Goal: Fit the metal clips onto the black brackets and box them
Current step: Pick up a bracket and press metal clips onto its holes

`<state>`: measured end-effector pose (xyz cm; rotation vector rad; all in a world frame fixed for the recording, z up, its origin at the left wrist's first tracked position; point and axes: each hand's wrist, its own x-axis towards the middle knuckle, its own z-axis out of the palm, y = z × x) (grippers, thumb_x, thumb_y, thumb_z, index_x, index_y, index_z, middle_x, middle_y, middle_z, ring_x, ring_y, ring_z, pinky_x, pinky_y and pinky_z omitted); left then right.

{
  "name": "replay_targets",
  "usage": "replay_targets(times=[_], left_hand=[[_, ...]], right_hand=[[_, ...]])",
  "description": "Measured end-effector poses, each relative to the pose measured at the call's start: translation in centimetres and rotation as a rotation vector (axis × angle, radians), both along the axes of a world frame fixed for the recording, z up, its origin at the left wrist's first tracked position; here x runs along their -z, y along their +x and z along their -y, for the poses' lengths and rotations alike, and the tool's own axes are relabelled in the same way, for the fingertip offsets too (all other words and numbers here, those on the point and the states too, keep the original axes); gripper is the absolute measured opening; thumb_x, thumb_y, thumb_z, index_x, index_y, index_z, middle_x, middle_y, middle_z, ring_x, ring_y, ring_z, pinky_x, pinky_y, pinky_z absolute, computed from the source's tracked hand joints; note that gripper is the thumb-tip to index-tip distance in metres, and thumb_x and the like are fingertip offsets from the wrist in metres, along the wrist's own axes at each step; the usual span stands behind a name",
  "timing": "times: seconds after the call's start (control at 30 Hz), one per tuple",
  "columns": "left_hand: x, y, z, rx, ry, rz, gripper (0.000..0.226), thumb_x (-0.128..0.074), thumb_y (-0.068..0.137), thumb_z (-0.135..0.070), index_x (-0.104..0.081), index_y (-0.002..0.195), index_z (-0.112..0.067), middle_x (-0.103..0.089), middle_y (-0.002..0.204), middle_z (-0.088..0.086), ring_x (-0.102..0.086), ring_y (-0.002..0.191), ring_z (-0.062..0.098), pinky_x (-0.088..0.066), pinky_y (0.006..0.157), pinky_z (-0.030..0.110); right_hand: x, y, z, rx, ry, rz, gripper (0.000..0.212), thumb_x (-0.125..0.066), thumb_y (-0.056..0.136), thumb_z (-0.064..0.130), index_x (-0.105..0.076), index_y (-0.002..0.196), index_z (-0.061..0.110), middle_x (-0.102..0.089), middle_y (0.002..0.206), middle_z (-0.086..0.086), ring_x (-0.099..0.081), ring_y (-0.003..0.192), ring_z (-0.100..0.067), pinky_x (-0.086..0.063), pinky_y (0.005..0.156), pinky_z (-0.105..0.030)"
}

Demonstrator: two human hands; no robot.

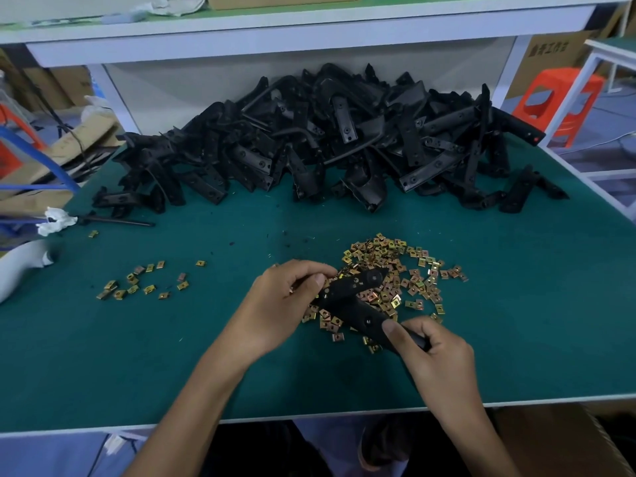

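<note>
The left hand (pixel 285 297) is gripping 1 black bracket (pixel 354 304) at its upper end, the right hand (pixel 433 352) clasping its lower end, above the metal clips (pixel 406 270). Printing on the cardboard box (pixel 550 53) is blurring beyond reading.

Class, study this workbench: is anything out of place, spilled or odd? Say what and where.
A smaller scatter of metal clips lies left of the main clip pile, apart from it, with one stray clip farther back-left. Black specks litter the green mat behind the pile. Nothing looks broken.
</note>
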<state>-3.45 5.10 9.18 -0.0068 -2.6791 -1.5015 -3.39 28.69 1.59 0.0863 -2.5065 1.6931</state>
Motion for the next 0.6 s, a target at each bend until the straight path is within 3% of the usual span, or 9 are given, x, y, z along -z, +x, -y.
replay_targets(times=[0.07, 0.13, 0.3, 0.6], left_hand=[[-0.1, 0.2, -0.1, 0.024, -0.032, 0.014, 0.022, -0.063, 0.097, -0.035, -0.067, 0.109, -0.052, -0.065, 0.107, -0.025, -0.063, 0.095, -0.003, -0.046, 0.076, 0.013], [0.1, 0.4, -0.2, 0.038, -0.097, 0.010, 0.035, -0.074, 0.088, -0.043, -0.063, 0.121, -0.050, -0.062, 0.114, -0.026, -0.056, 0.110, -0.008, -0.042, 0.090, 0.011], [0.7, 0.7, -0.8, -0.023, -0.109, -0.098, 0.037, -0.080, 0.086, -0.031, -0.068, 0.120, -0.039, -0.063, 0.108, -0.023, -0.056, 0.109, -0.004, -0.039, 0.091, 0.008], [2.0, 0.8, -1.1, -0.108, -0.186, -0.162, 0.035, -0.077, 0.087, -0.034, -0.072, 0.122, -0.031, -0.066, 0.113, -0.019, -0.056, 0.112, -0.002, -0.046, 0.099, 0.027]], right_hand=[[0.0, 0.0, 0.0, 0.002, -0.016, -0.001, 0.031, -0.065, 0.075, 0.066, -0.069, 0.077, 0.036, -0.061, 0.061, 0.013, -0.053, 0.055, -0.003, -0.034, 0.048, -0.013], [0.1, -0.1, 0.0, 0.005, -0.022, 0.000, 0.031, -0.065, 0.076, 0.065, -0.069, 0.077, 0.034, -0.061, 0.061, 0.012, -0.052, 0.054, -0.003, -0.034, 0.048, -0.014], [0.3, -0.1, -0.1, 0.006, -0.013, -0.004, 0.037, -0.065, 0.075, 0.066, -0.070, 0.071, 0.029, -0.061, 0.060, 0.012, -0.053, 0.054, -0.004, -0.034, 0.048, -0.014], [0.5, -0.1, 0.0, 0.009, 0.054, -0.044, 0.038, -0.063, 0.078, 0.065, -0.067, 0.068, 0.029, -0.061, 0.060, 0.012, -0.054, 0.055, -0.006, -0.034, 0.047, -0.016]])
